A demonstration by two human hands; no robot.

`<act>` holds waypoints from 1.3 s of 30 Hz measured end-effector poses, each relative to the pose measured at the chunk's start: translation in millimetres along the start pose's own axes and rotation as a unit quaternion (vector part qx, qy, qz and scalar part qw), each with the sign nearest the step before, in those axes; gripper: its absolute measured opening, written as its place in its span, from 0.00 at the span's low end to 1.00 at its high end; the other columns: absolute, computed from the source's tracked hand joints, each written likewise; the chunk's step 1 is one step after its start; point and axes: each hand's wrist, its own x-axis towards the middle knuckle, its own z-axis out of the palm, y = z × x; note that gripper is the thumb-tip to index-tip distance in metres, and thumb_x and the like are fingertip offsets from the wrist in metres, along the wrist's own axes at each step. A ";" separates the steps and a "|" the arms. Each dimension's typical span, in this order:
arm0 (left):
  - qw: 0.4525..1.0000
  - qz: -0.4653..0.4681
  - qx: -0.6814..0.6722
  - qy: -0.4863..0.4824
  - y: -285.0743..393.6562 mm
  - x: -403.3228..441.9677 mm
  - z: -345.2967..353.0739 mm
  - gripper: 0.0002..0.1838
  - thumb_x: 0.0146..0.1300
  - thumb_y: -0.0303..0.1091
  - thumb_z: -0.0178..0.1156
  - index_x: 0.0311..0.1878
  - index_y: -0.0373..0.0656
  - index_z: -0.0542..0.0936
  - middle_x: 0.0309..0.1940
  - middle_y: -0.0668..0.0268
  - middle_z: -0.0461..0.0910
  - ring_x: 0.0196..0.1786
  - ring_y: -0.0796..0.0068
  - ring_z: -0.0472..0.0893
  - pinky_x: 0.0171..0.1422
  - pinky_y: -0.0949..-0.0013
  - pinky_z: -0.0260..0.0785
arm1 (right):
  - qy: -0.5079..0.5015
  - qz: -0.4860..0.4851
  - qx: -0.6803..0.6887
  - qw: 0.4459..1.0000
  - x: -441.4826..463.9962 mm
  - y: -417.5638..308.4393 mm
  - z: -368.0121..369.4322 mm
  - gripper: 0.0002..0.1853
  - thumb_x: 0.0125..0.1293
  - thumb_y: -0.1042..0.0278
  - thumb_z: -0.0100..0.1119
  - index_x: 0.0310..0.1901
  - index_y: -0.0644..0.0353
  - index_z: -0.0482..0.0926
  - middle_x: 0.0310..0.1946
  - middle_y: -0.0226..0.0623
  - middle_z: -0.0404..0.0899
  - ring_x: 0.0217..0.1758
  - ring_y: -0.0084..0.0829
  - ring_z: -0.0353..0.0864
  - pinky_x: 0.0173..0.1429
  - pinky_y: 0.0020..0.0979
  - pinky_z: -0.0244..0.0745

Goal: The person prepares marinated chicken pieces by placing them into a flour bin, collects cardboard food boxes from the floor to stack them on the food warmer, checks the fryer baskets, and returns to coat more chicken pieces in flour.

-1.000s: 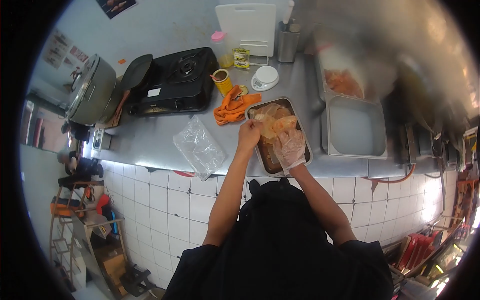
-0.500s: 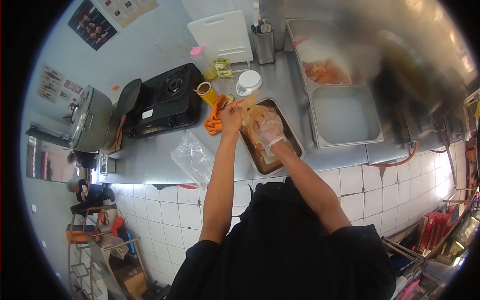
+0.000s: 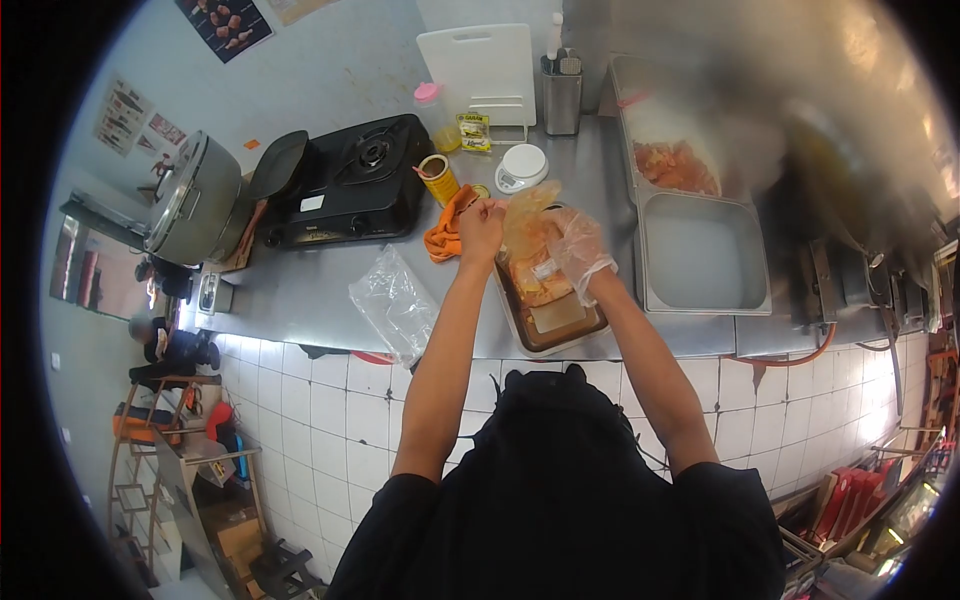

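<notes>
My bare left hand point(image 3: 483, 222) is closed on the edge of a crumpled, orange-stained plastic bag point(image 3: 527, 215). Inside a clear plastic glove, my right hand point(image 3: 580, 245) reaches over the metal tray point(image 3: 522, 338) at the bag's right side; its fingertips are partly hidden by bag and glove. Seasoned orange-pink food point(image 3: 540, 285) lies in the tray below both hands. Behind my left hand is an orange cloth point(image 3: 442, 238). An empty clear plastic bag point(image 3: 393, 303) lies flat on the steel counter to the left.
A black gas stove point(image 3: 350, 185), large pot point(image 3: 200, 205), yellow can point(image 3: 438, 180), white scale point(image 3: 522, 168) and knife holder point(image 3: 562, 100) stand along the back. At right are a metal pan point(image 3: 703, 255) and a container of orange pieces point(image 3: 677, 167), near blurred steam.
The camera view has shifted. The stained bag now stands more upright between my hands, my right hand has moved toward the tray's right side, and more food shows in the tray.
</notes>
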 end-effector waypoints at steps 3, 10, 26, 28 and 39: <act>1.000 0.008 0.007 -0.010 6.5 0.7 7.5 0.08 0.65 0.31 0.62 0.37 0.34 0.83 0.26 0.74 0.77 0.29 0.85 0.71 0.35 0.75 0.62 | 0.013 -0.053 0.024 0.998 1.9 -8.1 -6.8 0.19 0.61 0.72 0.55 0.55 0.55 0.77 0.51 0.49 0.78 0.56 0.50 0.76 0.63 0.44 0.71; 0.997 -0.010 -0.074 0.007 29.5 -12.0 11.3 0.07 0.66 0.31 0.63 0.36 0.36 0.82 0.25 0.76 0.74 0.29 0.86 0.68 0.34 0.77 0.59 | 0.007 -0.158 -0.105 0.982 -1.5 -5.0 15.6 0.15 0.61 0.70 0.59 0.50 0.58 0.78 0.46 0.46 0.78 0.50 0.50 0.76 0.56 0.46 0.74; 0.997 -0.019 -0.061 0.030 46.3 -14.3 2.5 0.08 0.67 0.33 0.63 0.37 0.38 0.82 0.30 0.77 0.76 0.33 0.87 0.71 0.40 0.78 0.61 | -0.034 -0.220 -0.172 0.960 2.8 -21.2 -15.2 0.08 0.57 0.67 0.59 0.37 0.59 0.77 0.32 0.43 0.79 0.40 0.50 0.77 0.48 0.49 0.73; 0.998 -0.019 -0.060 0.017 39.8 -12.9 4.9 0.09 0.67 0.34 0.63 0.37 0.37 0.83 0.29 0.77 0.76 0.33 0.87 0.71 0.39 0.78 0.61 | -0.032 -0.234 -0.111 0.965 13.8 -20.4 -16.4 0.09 0.57 0.67 0.59 0.39 0.60 0.77 0.31 0.45 0.79 0.41 0.51 0.78 0.48 0.49 0.74; 0.994 -0.033 0.080 0.061 -6.0 -33.9 -22.7 0.14 0.65 0.38 0.64 0.45 0.37 0.85 0.26 0.76 0.74 0.31 0.85 0.69 0.37 0.77 0.61 | -0.159 0.246 -0.111 0.950 -48.1 -18.5 27.4 0.49 0.52 0.46 0.70 0.70 0.66 0.61 0.55 0.57 0.77 0.56 0.51 0.79 0.61 0.42 0.73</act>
